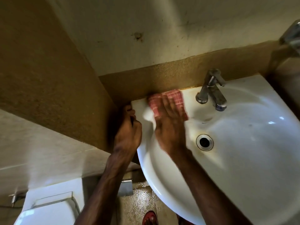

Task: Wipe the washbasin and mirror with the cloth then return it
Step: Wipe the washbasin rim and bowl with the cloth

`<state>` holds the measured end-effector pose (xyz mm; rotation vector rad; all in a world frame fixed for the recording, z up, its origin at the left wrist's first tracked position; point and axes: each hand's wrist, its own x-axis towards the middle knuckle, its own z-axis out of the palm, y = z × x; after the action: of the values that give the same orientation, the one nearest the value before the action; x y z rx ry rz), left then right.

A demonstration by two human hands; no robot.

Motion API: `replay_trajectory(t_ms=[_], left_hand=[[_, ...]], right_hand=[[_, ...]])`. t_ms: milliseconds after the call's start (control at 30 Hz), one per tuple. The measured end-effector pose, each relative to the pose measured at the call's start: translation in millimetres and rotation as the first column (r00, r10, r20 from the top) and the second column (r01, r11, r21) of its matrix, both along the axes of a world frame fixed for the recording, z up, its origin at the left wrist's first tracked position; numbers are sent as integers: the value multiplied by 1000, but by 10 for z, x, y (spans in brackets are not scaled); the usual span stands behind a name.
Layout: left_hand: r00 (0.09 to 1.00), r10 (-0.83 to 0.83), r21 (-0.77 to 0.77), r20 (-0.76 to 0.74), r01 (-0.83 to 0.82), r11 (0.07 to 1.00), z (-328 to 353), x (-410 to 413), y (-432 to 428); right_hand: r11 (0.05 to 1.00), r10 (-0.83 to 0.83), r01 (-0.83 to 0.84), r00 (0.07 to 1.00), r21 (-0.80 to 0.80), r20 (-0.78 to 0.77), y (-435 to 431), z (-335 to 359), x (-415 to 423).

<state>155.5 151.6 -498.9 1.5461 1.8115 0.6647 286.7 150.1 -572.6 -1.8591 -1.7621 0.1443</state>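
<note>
Where rim (138, 103) ends: cloth (176, 99)

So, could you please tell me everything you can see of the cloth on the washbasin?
The cloth is a red and white checked fabric, soft and crumpled. It lies flat on the back left ledge of the white washbasin, just left of the tap. The right hand presses on it with spread fingers, covering its middle. Motion blur hides the weave.

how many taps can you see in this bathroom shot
2: one tap on the washbasin rim right of the cloth, another tap cut off at the upper right edge. More may be hidden.
</note>
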Motion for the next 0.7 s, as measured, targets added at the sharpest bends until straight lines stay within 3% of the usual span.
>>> replay_trajectory(t_ms=[67, 167, 233, 467, 600, 633, 700], left_hand=[[997, 68, 32, 34, -69, 997, 12, -25, -1], [984, 171, 53, 43, -173, 984, 29, -1, -59], [991, 128, 101, 34, -131, 986, 31, 39, -137], [980, -116, 60, -159, 127, 990, -94, 107, -16], [961, -157, 55, -226, 174, 983, -143, 42, 24], [959, -169, 63, -227, 187, 980, -161, 21, 21], [958, -188, 69, -219, 207, 976, -203, -10, 17]], right_hand=[[987, 158, -157, 987, 46, -37, -63, -17, -278], [945, 312, -314, 949, 91, 37, -58, 26, -403], [927, 353, -360, 932, 102, 78, -20, 51, -265], [993, 111, -115, 990, 40, 87, 105, 24, 709], [991, -136, 136, 990, 11, 41, 55, 42, 438], [989, -148, 148, 989, 7, 30, 27, 39, 288], [1000, -2, 1, 1000, 16, 22, -50, -8, 59]])
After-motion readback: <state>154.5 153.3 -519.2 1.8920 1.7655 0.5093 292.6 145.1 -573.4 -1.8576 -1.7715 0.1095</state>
